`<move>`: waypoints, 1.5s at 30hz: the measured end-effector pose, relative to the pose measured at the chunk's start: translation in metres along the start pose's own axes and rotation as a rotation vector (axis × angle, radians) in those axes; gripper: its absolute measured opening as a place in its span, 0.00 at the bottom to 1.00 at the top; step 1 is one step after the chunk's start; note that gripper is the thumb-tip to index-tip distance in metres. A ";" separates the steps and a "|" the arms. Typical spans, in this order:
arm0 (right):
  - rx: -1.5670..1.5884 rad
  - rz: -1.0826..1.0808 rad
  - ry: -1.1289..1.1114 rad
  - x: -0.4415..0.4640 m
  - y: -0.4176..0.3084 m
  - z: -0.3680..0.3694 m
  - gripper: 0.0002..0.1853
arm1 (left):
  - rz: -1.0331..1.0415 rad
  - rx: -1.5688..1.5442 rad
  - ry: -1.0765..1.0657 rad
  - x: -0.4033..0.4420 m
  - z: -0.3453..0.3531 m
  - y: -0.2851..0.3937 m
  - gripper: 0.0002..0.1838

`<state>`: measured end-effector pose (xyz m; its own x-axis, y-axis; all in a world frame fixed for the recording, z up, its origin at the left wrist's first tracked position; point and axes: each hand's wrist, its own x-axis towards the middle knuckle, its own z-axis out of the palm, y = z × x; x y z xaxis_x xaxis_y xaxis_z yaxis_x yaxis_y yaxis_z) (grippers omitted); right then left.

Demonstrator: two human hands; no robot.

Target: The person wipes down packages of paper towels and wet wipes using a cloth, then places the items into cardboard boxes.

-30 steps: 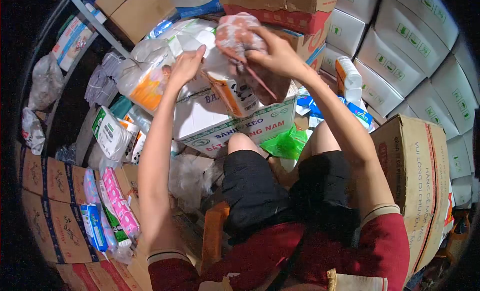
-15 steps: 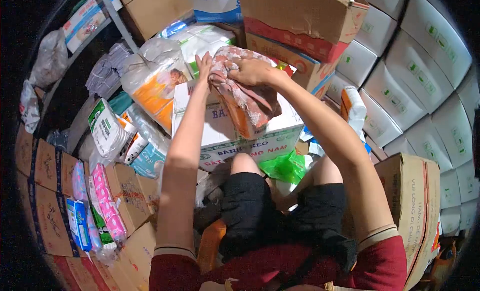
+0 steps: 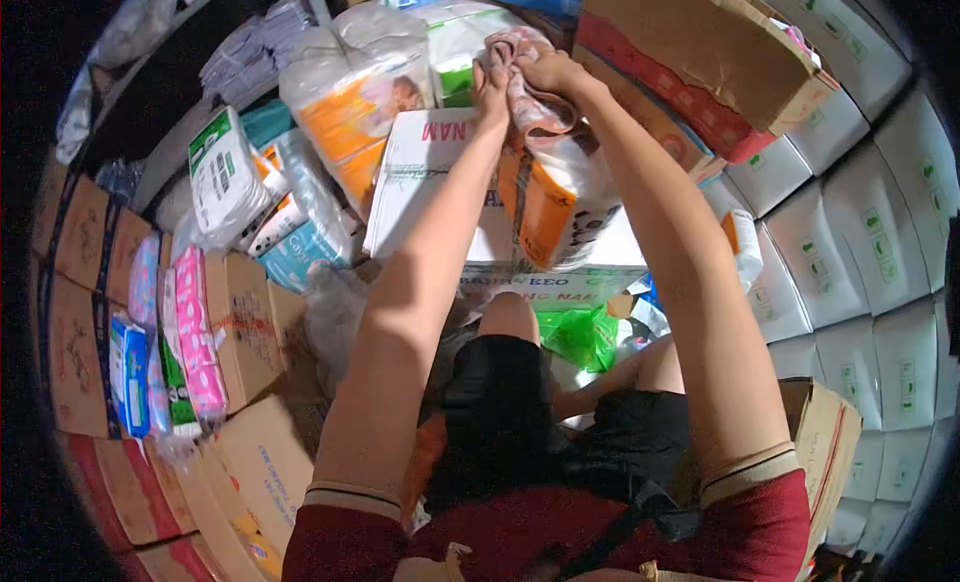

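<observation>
Seemingly for a firm grip, the left hand (image 3: pixel 489 94) and the right hand (image 3: pixel 552 74) are curled closed on bunched folds of the pink-and-white patterned cloth (image 3: pixel 541 114), at the far end of the orange panda-print pack (image 3: pixel 540 210), handily set by the white carton's (image 3: pixel 412 177) near edge.

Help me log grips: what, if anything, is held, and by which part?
The left hand and right hand hold the pink-and-white cloth by its bunched far end.
</observation>
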<state>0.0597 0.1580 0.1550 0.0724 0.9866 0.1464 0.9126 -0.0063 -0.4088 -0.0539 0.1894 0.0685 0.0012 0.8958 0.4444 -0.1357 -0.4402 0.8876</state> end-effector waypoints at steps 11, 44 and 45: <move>-0.016 -0.080 -0.061 -0.104 -0.011 -0.053 0.40 | -0.126 0.483 0.006 -0.040 0.000 0.065 0.25; 1.458 -0.143 0.404 -0.274 -0.020 -0.040 0.22 | -0.786 -0.701 -0.478 -0.124 -0.022 0.149 0.20; 1.255 -0.249 0.443 -0.272 -0.015 -0.035 0.22 | -0.502 -0.707 -0.428 -0.141 -0.019 0.163 0.18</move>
<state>0.0405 -0.1160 0.1526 0.3002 0.8029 0.5149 -0.0416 0.5503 -0.8339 -0.0951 -0.0077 0.1479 0.5632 0.8099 0.1639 -0.5859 0.2514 0.7704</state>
